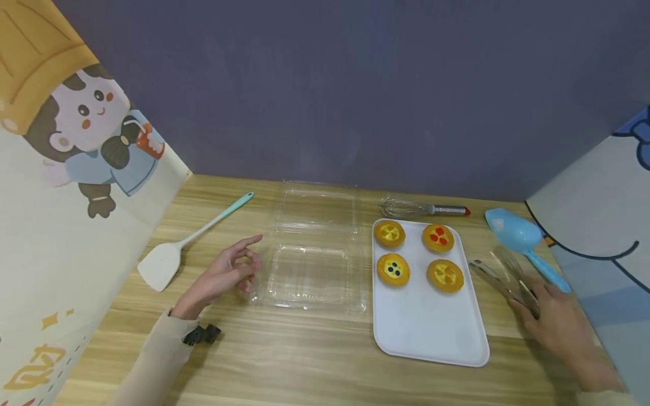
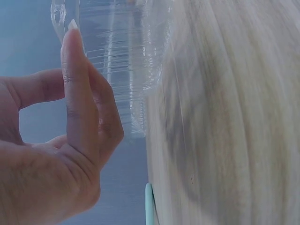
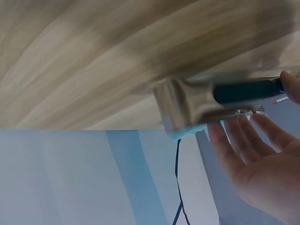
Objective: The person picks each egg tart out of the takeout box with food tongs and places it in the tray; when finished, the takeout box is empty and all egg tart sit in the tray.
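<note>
My right hand (image 1: 561, 324) holds metal tongs (image 1: 500, 281) at the right of the white tray (image 1: 431, 335). In the right wrist view, the thumb and fingers lie on either side of the tongs' dark green grip (image 3: 246, 91). My left hand (image 1: 223, 276) hovers by the left edge of an open clear plastic box (image 1: 310, 273), index finger extended, the others loosely bent, holding nothing. Whether a fingertip touches the box I cannot tell. Egg tarts stand on the tray: a blueberry-topped one (image 1: 393, 269), a red-topped one (image 1: 438, 238) and two yellow-topped ones (image 1: 445, 276).
A white spatula (image 1: 161, 265) with a mint handle lies at the left. Behind the tray is a whisk (image 1: 424, 208). A blue scoop (image 1: 515, 231) lies beyond the tongs, near the right wall. The box's lid (image 1: 317, 208) spreads back toward the dark rear wall (image 1: 335, 96).
</note>
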The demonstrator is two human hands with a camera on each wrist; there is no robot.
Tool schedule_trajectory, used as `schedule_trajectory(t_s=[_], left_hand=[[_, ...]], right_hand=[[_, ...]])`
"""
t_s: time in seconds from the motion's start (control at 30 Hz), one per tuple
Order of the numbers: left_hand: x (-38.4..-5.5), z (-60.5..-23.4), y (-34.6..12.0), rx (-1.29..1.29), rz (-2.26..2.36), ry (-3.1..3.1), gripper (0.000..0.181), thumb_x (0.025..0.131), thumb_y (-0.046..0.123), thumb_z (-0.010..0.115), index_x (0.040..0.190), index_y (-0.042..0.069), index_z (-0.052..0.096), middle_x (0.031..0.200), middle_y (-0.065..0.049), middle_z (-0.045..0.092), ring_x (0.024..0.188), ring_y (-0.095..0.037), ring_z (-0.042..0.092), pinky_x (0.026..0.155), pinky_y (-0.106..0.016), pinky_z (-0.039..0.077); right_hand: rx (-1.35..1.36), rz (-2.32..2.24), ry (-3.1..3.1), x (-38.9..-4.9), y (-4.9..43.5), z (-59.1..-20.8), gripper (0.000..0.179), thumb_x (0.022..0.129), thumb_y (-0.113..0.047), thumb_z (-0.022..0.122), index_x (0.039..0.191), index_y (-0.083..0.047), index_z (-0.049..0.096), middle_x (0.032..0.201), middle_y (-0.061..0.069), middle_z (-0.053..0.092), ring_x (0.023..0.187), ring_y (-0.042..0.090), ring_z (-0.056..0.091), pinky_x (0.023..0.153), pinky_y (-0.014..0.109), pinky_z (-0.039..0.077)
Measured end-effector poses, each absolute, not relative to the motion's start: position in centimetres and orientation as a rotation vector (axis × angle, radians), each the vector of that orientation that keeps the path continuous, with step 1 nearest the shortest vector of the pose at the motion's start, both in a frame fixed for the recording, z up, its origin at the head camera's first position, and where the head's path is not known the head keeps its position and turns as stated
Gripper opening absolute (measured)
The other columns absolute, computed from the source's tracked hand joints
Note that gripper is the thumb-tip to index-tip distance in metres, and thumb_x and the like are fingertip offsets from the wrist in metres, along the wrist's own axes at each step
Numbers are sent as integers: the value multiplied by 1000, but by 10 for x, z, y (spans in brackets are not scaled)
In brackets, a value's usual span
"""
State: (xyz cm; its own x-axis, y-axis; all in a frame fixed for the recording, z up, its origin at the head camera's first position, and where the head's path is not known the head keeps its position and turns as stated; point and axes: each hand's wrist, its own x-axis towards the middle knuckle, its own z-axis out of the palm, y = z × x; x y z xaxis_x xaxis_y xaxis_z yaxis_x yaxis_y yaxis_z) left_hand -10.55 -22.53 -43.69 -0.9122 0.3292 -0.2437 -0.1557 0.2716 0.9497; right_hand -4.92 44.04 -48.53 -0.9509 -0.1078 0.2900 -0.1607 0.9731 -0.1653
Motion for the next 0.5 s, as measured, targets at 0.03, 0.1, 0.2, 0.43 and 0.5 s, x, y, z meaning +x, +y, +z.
schedule_trajectory(t_s=[0.03, 0.1, 0.2, 0.43, 0.5], left_hand=[[-105, -437, -225, 158, 1672, 2160, 76, 99, -4, 52, 167, 10, 21, 122, -28, 52, 75, -19, 65, 59, -30, 66], [-105, -436, -225, 158, 1664, 2169, 75, 100, -4, 53, 166, 10, 22, 122, -28, 52, 75, -19, 65, 60, -31, 66], [-105, -434, -224, 157, 1651, 2188, 74, 100, -4, 52, 166, 9, 23, 121, -28, 53, 76, -18, 65, 61, -32, 66], [-103, -431, -223, 162, 1633, 2252, 70, 103, -2, 51, 166, 7, 22, 124, -29, 54, 79, -20, 67, 63, -36, 67], [-102, -429, -223, 168, 1611, 2300, 68, 105, 2, 52, 166, 6, 22, 127, -30, 53, 81, -24, 70, 65, -37, 68]], right_hand=[[188, 273, -2850, -48, 441, -486, 63, 86, -21, 83, 134, 10, 56, 115, 43, 61, 81, 64, 61, 62, 70, 52], [131, 279, -2914, -47, 440, -485, 63, 91, -26, 79, 138, 9, 53, 119, 43, 58, 87, 65, 59, 62, 70, 52], [77, 274, -2985, -47, 439, -484, 65, 97, -32, 72, 142, 9, 48, 125, 44, 53, 96, 68, 56, 63, 73, 51], [88, 207, -2967, -46, 432, -483, 72, 99, -41, 69, 145, 9, 44, 130, 43, 49, 109, 68, 48, 77, 79, 47], [126, 202, -2936, -46, 426, -480, 73, 99, -42, 69, 147, 8, 44, 132, 41, 49, 111, 67, 46, 82, 80, 45]])
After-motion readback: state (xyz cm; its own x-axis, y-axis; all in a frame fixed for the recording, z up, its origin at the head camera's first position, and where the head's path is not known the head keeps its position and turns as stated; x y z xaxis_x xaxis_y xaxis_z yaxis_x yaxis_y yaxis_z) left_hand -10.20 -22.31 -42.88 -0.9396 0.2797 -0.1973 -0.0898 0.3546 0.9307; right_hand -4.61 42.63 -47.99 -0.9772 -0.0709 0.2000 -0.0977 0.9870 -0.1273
